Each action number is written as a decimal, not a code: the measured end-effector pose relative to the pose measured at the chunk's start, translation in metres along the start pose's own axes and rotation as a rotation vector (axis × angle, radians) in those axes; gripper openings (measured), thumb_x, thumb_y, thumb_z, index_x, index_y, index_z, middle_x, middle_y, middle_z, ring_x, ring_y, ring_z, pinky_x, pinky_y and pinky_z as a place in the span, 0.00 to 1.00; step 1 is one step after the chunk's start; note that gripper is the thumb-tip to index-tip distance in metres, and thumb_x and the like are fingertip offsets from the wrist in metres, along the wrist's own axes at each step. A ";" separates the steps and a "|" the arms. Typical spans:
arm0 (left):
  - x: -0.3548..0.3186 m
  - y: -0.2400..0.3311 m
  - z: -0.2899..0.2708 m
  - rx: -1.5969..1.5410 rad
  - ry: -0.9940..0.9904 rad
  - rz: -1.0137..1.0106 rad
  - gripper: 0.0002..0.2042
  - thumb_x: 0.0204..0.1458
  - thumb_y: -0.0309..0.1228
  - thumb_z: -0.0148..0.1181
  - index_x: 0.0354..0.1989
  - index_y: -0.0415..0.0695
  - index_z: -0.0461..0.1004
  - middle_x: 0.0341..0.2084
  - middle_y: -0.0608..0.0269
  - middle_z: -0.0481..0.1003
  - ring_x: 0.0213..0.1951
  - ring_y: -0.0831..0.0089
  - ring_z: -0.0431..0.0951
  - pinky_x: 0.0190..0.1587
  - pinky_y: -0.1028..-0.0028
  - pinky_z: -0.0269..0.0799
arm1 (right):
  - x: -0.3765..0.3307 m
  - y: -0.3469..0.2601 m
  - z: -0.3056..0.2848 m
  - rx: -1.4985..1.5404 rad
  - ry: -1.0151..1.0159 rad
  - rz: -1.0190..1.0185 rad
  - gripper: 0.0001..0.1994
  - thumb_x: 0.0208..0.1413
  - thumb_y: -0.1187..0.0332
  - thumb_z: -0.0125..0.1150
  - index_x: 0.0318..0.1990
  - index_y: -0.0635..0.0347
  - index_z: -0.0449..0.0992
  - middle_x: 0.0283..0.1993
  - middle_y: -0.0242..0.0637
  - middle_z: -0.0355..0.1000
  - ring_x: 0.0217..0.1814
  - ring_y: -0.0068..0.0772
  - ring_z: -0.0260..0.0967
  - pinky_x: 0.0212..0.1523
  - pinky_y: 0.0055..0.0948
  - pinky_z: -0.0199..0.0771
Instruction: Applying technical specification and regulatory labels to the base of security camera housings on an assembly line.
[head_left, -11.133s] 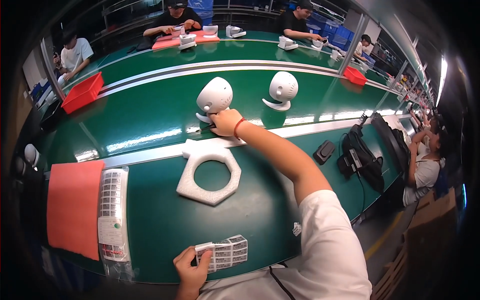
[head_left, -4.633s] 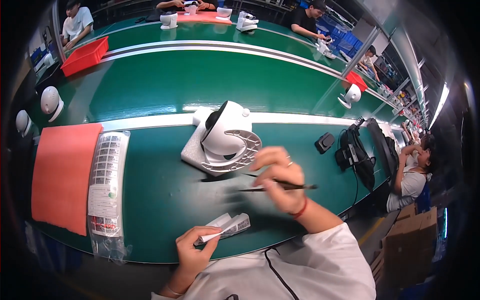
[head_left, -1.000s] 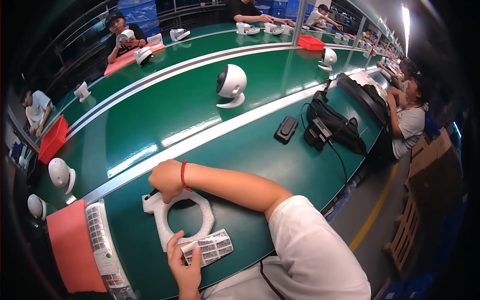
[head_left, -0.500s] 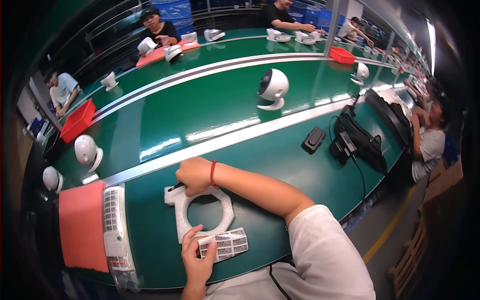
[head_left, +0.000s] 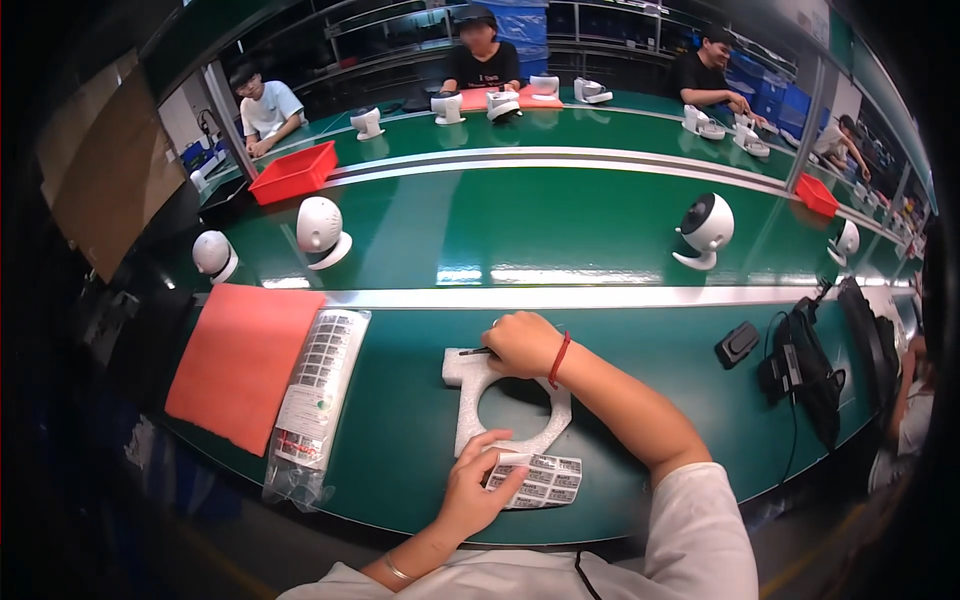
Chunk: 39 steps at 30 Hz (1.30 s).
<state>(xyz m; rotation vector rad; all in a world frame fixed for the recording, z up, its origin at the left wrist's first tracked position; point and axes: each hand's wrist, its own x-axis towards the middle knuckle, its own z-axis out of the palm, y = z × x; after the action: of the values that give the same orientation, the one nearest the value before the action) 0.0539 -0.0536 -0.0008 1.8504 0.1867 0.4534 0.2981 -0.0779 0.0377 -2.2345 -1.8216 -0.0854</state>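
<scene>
My right hand (head_left: 525, 346) is closed around a thin black tool (head_left: 471, 352); only its dark end shows past the fingers, so its kind is hidden. That hand rests at the far side of a white foam frame (head_left: 464, 412) with a big round opening, lying flat on the green table. At the frame's near edge, my left hand (head_left: 474, 494) pinches a sheet of labels (head_left: 552, 481), silvery white with dark print. The sheet curls up under the thumb and fingers and overlaps the foam's near rim.
Left lie an orange-pink foam mat (head_left: 245, 365) and a bagged stack of label sheets (head_left: 321, 385). White round-headed cameras (head_left: 321, 228) stand on the green conveyor (head_left: 560, 225) beyond. A black box (head_left: 737, 344) and a black bag with cables (head_left: 806, 375) lie right. Co-workers sit across.
My view has swung to the left, so the scene sits further right in the picture. Both hands keep their holds beside the foam frame.
</scene>
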 end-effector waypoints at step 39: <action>-0.010 0.003 -0.002 0.231 -0.075 0.105 0.13 0.55 0.41 0.63 0.37 0.44 0.76 0.62 0.62 0.65 0.31 0.61 0.81 0.34 0.64 0.78 | 0.002 -0.020 -0.020 0.237 -0.018 0.116 0.14 0.46 0.59 0.64 0.36 0.59 0.81 0.35 0.43 0.78 0.35 0.51 0.77 0.39 0.44 0.78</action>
<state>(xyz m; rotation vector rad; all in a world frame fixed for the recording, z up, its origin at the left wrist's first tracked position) 0.0437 -0.0559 0.0001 2.1081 0.0936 0.4487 0.2818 -0.0768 0.0610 -2.1725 -1.6119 0.1638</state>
